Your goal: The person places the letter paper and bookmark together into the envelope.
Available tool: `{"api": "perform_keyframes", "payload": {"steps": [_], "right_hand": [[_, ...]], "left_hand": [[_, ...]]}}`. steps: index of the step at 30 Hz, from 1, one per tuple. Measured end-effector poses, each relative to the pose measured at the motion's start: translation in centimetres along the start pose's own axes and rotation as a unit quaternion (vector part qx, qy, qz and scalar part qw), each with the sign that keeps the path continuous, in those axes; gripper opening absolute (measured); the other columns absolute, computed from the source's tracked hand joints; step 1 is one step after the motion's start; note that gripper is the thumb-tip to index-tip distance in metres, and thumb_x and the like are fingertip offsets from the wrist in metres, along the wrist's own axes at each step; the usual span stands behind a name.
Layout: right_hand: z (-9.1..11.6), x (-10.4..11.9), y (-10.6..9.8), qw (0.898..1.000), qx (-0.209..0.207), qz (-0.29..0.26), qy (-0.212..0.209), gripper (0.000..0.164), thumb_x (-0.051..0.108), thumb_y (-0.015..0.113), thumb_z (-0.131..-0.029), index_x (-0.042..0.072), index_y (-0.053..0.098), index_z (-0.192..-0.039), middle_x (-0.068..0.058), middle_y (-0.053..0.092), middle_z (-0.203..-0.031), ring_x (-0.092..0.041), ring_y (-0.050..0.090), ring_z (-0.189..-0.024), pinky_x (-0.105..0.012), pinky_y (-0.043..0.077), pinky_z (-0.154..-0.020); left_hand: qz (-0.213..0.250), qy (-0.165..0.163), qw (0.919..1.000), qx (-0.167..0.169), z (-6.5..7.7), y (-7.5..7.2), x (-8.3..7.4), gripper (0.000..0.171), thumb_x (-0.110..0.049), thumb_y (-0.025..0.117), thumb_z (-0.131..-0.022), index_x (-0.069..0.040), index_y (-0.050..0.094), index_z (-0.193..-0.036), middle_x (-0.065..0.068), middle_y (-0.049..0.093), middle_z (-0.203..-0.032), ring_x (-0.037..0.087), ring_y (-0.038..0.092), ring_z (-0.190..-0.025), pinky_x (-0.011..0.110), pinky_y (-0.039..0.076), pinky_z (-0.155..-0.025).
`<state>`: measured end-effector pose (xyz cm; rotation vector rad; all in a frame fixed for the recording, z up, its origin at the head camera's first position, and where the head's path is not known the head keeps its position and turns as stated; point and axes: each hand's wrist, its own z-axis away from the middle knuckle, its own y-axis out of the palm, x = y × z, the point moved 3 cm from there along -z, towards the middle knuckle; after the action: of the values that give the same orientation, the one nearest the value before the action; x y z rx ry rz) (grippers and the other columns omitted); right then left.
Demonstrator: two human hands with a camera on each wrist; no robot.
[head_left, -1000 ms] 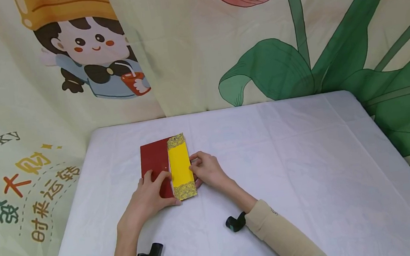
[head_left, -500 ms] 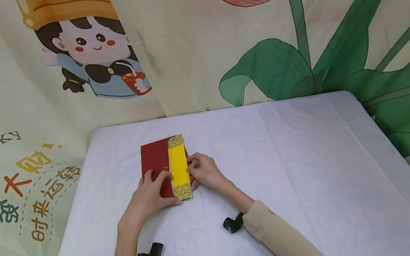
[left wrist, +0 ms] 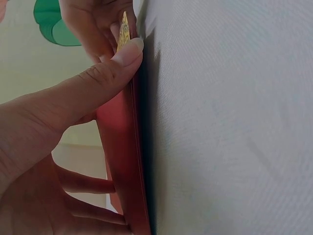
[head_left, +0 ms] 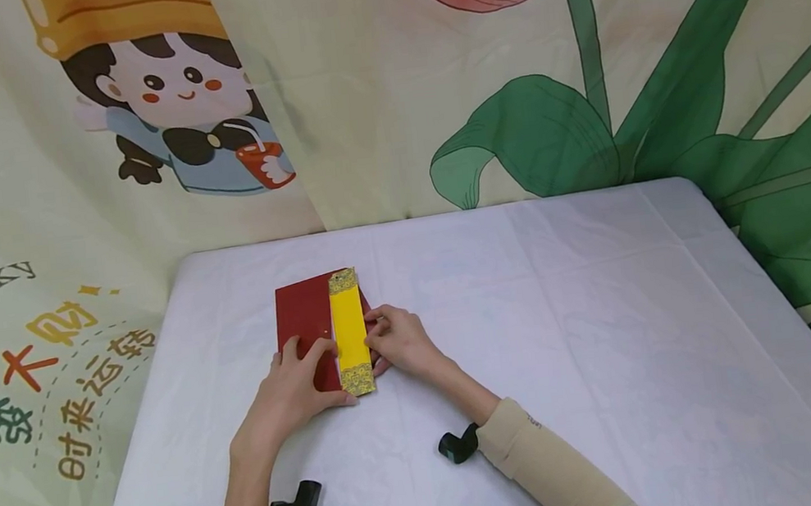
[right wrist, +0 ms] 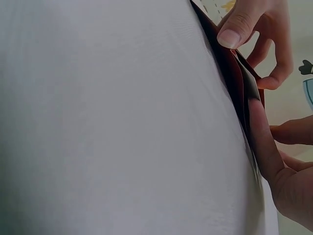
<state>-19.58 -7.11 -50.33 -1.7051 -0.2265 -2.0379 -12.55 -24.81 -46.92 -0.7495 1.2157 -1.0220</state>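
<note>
A dark red folded card (head_left: 301, 301) lies on the white-covered table, turned slightly. Along its right side stands a yellow panel (head_left: 349, 316) with patterned gold ends, tilted up, red showing behind its right edge. My left hand (head_left: 290, 393) holds the red part, fingertips on its face and thumb at the near edge by the panel's lower corner. From the right, my right hand (head_left: 407, 341) pinches the panel's edge between thumb and fingers. In the right wrist view the card's layers (right wrist: 239, 81) stand apart, my right thumb (right wrist: 260, 132) against the inner side.
White cloth (head_left: 572, 351) covers the table, whose far edge meets a printed curtain (head_left: 362, 125) with a cartoon figure and green leaves. A black wrist camera (head_left: 297, 503) sits on the left wrist, another black camera (head_left: 459, 445) on the right.
The yellow panel looks narrower as its right edge tilts up and leftward, with more red showing behind it. My right hand has shifted slightly left; the left hand stays in place.
</note>
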Motion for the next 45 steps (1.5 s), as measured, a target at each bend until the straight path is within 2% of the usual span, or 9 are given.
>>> {"api": "perform_keyframes", "payload": {"steps": [16,26,45], "right_hand": [[-0.4,0.1,1.2,0.999,0.01,-0.035,0.002,0.038,-0.002,0.065,-0.097,-0.003,0.055,-0.134,-0.012,0.068,-0.091,-0.019,0.071,-0.063,-0.035,0.061,-0.054],[-0.5,0.4,1.8,0.999,0.018,-0.027,-0.009,0.038,-0.003,0.063,-0.098,-0.005,0.055,-0.136,-0.013,0.068,-0.091,-0.018,0.071,-0.061,-0.034,0.061,-0.054],[-0.7,1.0,2.9,0.999,0.03,-0.025,-0.032,0.038,-0.005,0.061,-0.098,-0.007,0.056,-0.135,-0.015,0.07,-0.092,-0.025,0.074,-0.065,-0.034,0.061,-0.054]], "left_hand": [[0.002,0.009,1.0,-0.003,0.1,-0.1,0.2,0.076,-0.051,0.09,-0.073,-0.02,0.057,-0.134,0.037,0.034,-0.15,0.064,0.04,-0.13,0.069,0.053,-0.09],[0.003,0.01,0.9999,-0.002,0.1,-0.1,0.2,0.077,-0.05,0.09,-0.074,-0.018,0.057,-0.136,0.037,0.033,-0.151,0.068,0.037,-0.131,0.072,0.05,-0.091],[-0.005,0.024,0.9997,-0.005,0.2,-0.1,0.2,0.084,-0.052,0.089,-0.075,-0.017,0.053,-0.142,0.038,0.033,-0.15,0.065,0.038,-0.133,0.071,0.051,-0.089]]}}
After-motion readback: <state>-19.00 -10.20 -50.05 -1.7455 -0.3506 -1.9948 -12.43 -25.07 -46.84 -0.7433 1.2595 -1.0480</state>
